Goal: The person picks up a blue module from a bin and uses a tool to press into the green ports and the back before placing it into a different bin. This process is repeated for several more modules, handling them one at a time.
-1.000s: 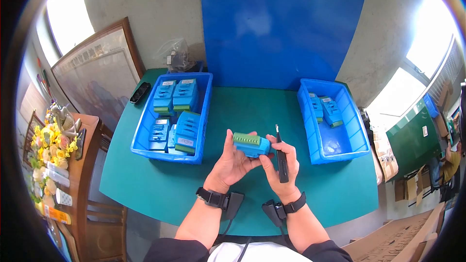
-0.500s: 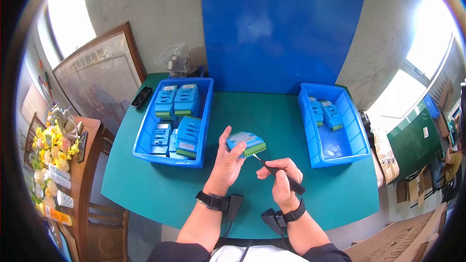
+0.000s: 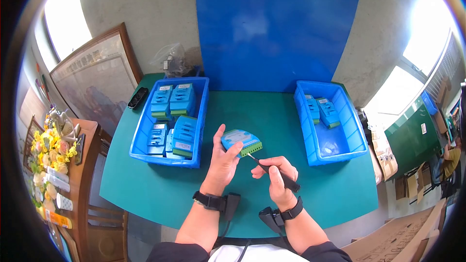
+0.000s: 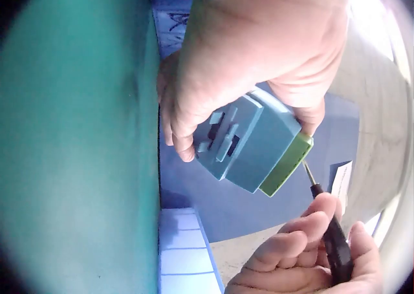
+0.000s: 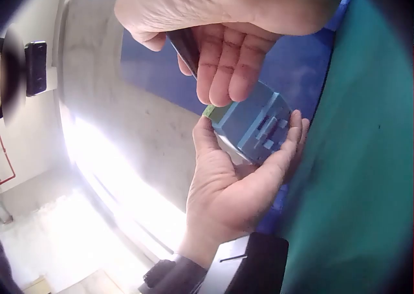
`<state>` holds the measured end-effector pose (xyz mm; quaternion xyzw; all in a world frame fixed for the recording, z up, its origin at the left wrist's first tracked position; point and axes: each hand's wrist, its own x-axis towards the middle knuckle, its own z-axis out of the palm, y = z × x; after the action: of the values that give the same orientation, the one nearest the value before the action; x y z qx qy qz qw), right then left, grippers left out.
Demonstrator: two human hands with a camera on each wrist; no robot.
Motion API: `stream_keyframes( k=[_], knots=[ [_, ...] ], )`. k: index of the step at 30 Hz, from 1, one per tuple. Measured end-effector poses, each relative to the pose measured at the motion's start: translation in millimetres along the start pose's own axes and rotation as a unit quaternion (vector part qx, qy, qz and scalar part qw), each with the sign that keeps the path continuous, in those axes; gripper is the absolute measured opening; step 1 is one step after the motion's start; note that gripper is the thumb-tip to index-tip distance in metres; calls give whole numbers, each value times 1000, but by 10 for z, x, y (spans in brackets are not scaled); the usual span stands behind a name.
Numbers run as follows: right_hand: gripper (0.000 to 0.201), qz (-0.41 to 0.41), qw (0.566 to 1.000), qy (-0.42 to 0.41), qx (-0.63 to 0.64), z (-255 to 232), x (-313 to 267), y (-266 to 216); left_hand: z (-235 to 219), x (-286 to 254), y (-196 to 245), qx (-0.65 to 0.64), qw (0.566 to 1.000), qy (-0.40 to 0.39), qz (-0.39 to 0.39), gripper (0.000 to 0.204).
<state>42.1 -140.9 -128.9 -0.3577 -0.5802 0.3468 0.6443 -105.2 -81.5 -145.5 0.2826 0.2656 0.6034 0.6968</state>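
Observation:
Above the green table, the left hand (image 3: pixel 221 164) grips a blue module (image 3: pixel 238 138) whose green terminal strip (image 3: pixel 251 149) faces right. Its thumb lies near the strip in the left wrist view, the fingers around the far side of the module (image 4: pixel 252 145). The right hand (image 3: pixel 280 179) pinches a black-handled screwdriver (image 3: pixel 278 174), the metal tip at the green strip. Whether the tip sits inside a terminal hole cannot be told. In the right wrist view the right hand's fingers (image 5: pixel 223 64) cover part of the tool and the strip.
A blue bin (image 3: pixel 137 140) at the left holds several blue modules, and another (image 3: pixel 358 138) at the right holds two. A black object (image 3: pixel 138 98) lies beside the left bin, with a plastic bag (image 3: pixel 175 63) behind it. A blue panel (image 3: pixel 279 29) stands at the back.
Since one second ago the module has been turned, its green strip now facing right, and the screwdriver has swung from upright to slanting, tip at the strip. Since half a second ago little has changed.

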Motion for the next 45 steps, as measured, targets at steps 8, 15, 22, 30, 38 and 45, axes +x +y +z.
stream_keyframes(
  k=[8, 15, 22, 30, 38, 45],
  knots=[
    [34, 11, 998, 64, 5, -27, 12, 20, 3, -5, 32, -2, 1000, -11, -15, 89],
    [27, 21, 991, 130, 34, -111, 42, 109, -6, -5, 43, 6, 1000, -16, -10, 94],
    [29, 114, 983, 137, 37, 32, 143, 173, 45, -20, 50, 33, 999, -14, 3, 117],
    [31, 140, 978, 122, 93, 3, 145, 214, 50, -31, 33, 69, 997, -45, 8, 108],
    [24, 25, 984, 150, -93, 39, 112, 166, 83, -14, 73, 35, 994, -60, -86, 47],
    [18, 16, 997, 63, -46, -65, 33, 56, 53, 23, 54, 39, 999, -14, -18, 50]
  ],
)
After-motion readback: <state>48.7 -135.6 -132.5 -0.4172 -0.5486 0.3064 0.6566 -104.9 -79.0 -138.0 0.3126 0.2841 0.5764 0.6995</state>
